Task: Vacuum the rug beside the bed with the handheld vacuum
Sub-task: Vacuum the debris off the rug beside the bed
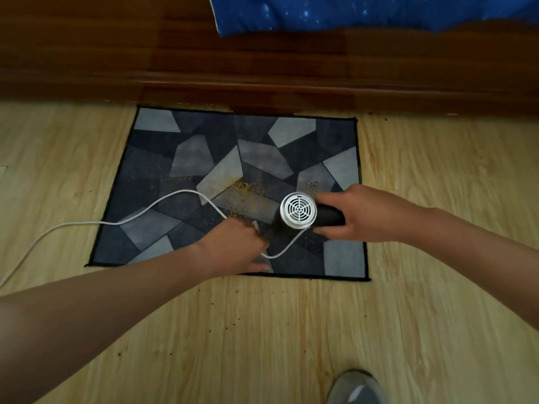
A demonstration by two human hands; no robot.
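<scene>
Pale plank floor, dark wood panel, blue cloth and one grey shoe

A light, yellowish wood-grain laminate floor (262, 345) fills the lower and middle part of the view, its planks running left to right. Small dark specks (239, 318) lie scattered over it, mostly in the near middle, with a few more near the far right. Along the far side stands a dark reddish-brown wooden panel (116, 53) with a moulded lower edge that meets the floor. A deep blue fabric speckled with pale star-like dots (350, 10) hangs over its top right. The toe of a grey shoe (355, 387) rests on the floor at the bottom edge, right of centre.
</scene>
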